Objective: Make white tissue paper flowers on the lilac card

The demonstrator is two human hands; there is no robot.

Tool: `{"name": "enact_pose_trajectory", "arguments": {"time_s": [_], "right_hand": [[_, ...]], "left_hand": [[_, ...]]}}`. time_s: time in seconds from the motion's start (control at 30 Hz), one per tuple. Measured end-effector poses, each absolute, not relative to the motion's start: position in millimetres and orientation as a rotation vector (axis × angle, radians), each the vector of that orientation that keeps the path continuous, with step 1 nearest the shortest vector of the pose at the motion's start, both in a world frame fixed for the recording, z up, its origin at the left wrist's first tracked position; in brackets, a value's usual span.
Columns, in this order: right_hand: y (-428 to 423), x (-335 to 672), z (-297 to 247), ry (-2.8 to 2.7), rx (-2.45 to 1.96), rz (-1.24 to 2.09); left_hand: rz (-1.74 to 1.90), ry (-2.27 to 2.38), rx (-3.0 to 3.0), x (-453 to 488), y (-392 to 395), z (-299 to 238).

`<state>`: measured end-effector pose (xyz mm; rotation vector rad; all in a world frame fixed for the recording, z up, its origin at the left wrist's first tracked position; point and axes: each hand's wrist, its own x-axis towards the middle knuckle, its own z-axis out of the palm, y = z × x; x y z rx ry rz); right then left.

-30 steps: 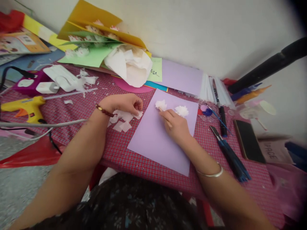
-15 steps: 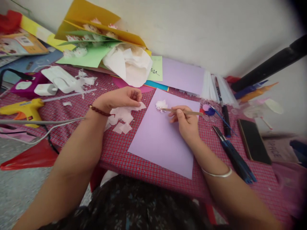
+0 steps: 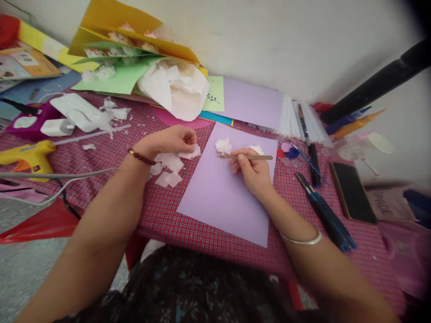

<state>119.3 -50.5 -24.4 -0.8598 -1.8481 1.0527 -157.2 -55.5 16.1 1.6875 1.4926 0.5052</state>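
Observation:
My right hand (image 3: 252, 170) holds a thin tan stick (image 3: 264, 157) over a lilac paper sheet (image 3: 222, 206). Its narrow tip is just below a fluffy white paper tuft (image 3: 223, 146) on the sheet. A second white tuft (image 3: 257, 149) shows partly behind my right hand. My left hand (image 3: 180, 140) is closed in a pinch at a small white paper piece (image 3: 191, 153), left of the sheet. More white paper squares (image 3: 170, 162) lie on the checked cloth under the left wrist.
At left are a yellow glue gun (image 3: 27, 157) and a white adapter (image 3: 76, 112) with cables. Folded cards (image 3: 114, 76) and crumpled white paper (image 3: 175, 87) stand at the back. On the right lie a cutter knife (image 3: 326, 215), a phone (image 3: 353, 193) and white glue sticks (image 3: 289, 116).
The stick's tip has moved away from the white tuft, slightly down and left, and my right hand has shifted left, uncovering the second tuft. My left hand stays pinched; the view has shifted slightly.

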Motion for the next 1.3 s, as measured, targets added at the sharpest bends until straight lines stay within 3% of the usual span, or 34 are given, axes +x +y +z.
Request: {"name": "enact_pose_trajectory", "arguments": {"time_s": [0.2, 0.43, 0.7, 0.97, 1.3], "right_hand": [[-48.5, 121.6, -19.3, -1.75, -0.989, 0.986], [-46.7, 122.0, -18.6, -1.678, -1.047, 0.894], [-45.9, 121.7, -18.1, -1.703, -1.077, 0.903], [-51.2, 123.0, -16.3, -1.625, -1.024, 0.917], [-48.9, 121.9, -22.9, -1.969, -0.92, 0.845]], "left_hand": [[0.606, 1.56, 1.646, -156.4, -58.2, 21.4], [1.103, 2.074, 1.994, -137.7, -62.4, 33.8], [0.765, 1.387, 1.762, -88.5, -62.1, 11.8], [0.886, 1.527, 1.924, -78.6, -44.4, -14.0], [0.953, 1.482, 1.811, -74.7, -38.4, -14.6]]}}
